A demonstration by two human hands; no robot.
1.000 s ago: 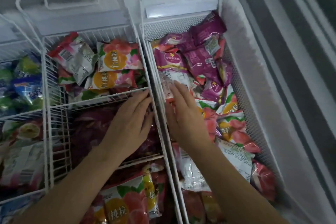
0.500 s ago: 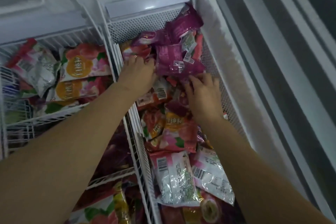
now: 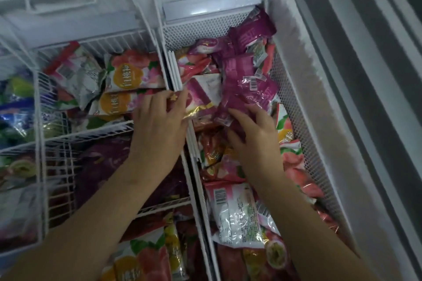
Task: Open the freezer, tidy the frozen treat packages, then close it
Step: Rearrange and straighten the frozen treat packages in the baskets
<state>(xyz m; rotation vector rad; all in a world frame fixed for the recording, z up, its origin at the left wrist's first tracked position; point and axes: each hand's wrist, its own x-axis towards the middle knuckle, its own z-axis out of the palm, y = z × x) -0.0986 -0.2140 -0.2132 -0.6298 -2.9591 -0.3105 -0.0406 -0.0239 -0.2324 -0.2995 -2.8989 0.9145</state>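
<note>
In the mesh basket (image 3: 294, 93) of the open freezer (image 3: 319, 80), tidying is underway: the left hand (image 3: 157, 128) lays straight fingers on a white packet (image 3: 205, 90), while the right hand (image 3: 255, 141) curls its fingers round purple packets (image 3: 239, 89) that likely need stacking next.

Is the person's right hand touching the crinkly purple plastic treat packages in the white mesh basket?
Touching. Head view: the right hand lays its fingers directly on the purple packages, with no gap.
</note>
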